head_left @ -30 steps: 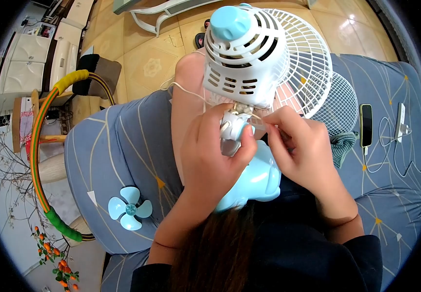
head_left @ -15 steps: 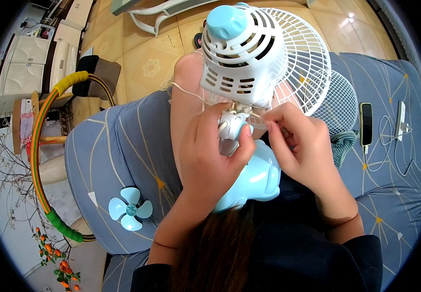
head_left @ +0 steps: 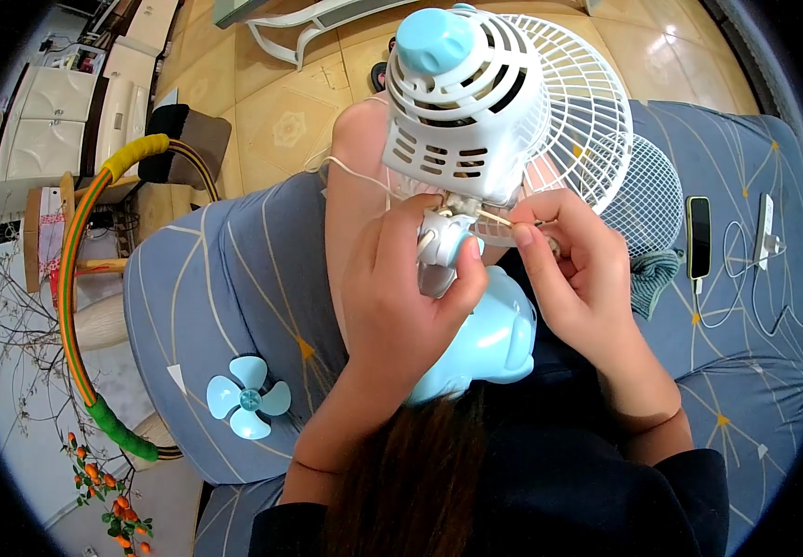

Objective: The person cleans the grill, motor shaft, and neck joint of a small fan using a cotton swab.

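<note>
A white desk fan with a blue knob (head_left: 434, 42) leans away from me, its motor housing (head_left: 453, 139) uppermost and its wire guard (head_left: 587, 111) to the right. My left hand (head_left: 397, 288) is closed round the white neck joint (head_left: 440, 237) below the housing. The thumb and index finger of my right hand (head_left: 573, 265) pinch a thin pale stick (head_left: 496, 219), whose far end reaches the joint. Something small and pale shows among the curled right fingers, too hidden to name. The fan's light-blue base (head_left: 485, 339) rests against my body, partly covered by my hands.
A blue four-bladed fan blade (head_left: 250, 399) lies on the grey patterned sofa (head_left: 234, 251) at left. At right are a round mesh guard (head_left: 652, 195), a green cloth (head_left: 654, 278), a phone (head_left: 699, 237) on a cable and a power strip (head_left: 764, 227). A taped hoop (head_left: 67, 297) stands at far left.
My right hand has shifted slightly right and away from the joint, so more of the pale stick shows. The left hand keeps its grip, and the fan stays nearly still.
</note>
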### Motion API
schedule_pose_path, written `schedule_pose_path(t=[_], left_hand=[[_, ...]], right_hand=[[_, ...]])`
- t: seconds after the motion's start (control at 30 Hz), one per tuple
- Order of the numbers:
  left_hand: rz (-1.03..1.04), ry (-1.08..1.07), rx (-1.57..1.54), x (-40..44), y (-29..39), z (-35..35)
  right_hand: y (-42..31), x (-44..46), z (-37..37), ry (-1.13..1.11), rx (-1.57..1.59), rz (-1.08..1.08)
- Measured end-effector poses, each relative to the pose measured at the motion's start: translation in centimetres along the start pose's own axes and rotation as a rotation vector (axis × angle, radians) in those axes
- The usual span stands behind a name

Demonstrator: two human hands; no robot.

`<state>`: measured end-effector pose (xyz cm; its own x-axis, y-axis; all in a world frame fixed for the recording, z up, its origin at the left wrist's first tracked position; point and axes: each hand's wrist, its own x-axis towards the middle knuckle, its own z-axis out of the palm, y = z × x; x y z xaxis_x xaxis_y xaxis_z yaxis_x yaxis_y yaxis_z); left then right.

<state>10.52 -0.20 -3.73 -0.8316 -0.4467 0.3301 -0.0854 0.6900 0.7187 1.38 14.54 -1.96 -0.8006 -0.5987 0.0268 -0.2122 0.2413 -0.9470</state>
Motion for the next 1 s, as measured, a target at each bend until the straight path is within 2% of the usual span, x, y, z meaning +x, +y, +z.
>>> schedule_pose_path(t=[0.27,0.67,1.0], left_hand=[[0.002,0.010,-0.035,0.1,0.0,0.1],[-0.004,0.001,-0.066,0.0,-0.1,0.0],[0.014,0.017,-0.051,-0.1,-0.3,0.1]], right_hand=[[0.3,-0.1,0.8,0.004,-0.092,-0.051],[0.1,-0.5,0.9,0.015,0.058,0.003],[0.4,-0.4,1.8,0.040,0.045,-0.038]])
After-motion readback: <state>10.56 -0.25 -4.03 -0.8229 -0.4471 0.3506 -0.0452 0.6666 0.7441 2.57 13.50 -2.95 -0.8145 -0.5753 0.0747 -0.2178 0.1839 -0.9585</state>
